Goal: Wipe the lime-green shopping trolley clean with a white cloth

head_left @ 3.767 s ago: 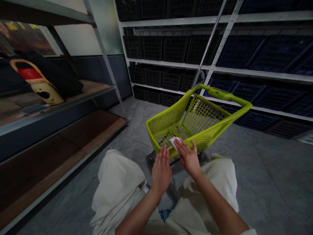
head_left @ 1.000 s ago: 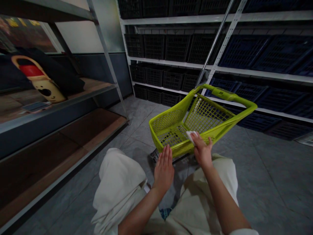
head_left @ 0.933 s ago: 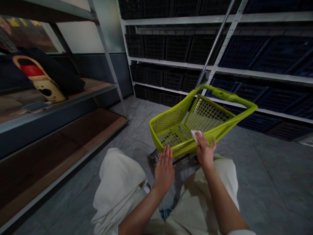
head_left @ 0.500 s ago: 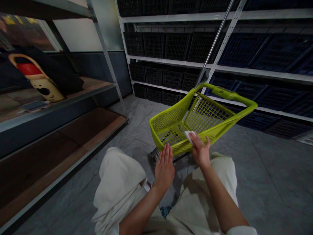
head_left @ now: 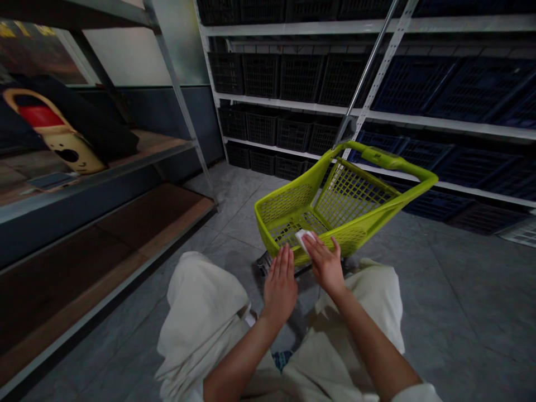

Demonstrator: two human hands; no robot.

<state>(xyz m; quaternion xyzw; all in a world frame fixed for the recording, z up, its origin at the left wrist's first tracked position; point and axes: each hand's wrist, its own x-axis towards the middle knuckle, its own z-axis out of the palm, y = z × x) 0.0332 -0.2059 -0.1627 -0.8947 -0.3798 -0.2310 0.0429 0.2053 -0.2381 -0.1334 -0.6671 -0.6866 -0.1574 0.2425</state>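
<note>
A lime-green plastic shopping cart (head_left: 377,215) stands on the grey floor right in front of my knees. My right hand (head_left: 325,264) presses a small white cloth (head_left: 302,237) against the cart's near rim, fingers flat over it. Just left of it, my left hand (head_left: 281,282) has its fingers stretched out together, flat against the cart's near wall. It holds nothing. I am crouched low, with my cream trousers (head_left: 205,318) filling the bottom of the view.
A metal rack with wooden boards (head_left: 125,234) runs along the left, holding a yellow and red bag (head_left: 54,139). White shelving (head_left: 368,117) with several dark crates lines the back wall. A metal pole (head_left: 364,72) leans behind the cart.
My right hand has slid the white cloth leftwards along the cart's near rim, from the right part back towards my left hand. My left hand has stayed in place.
</note>
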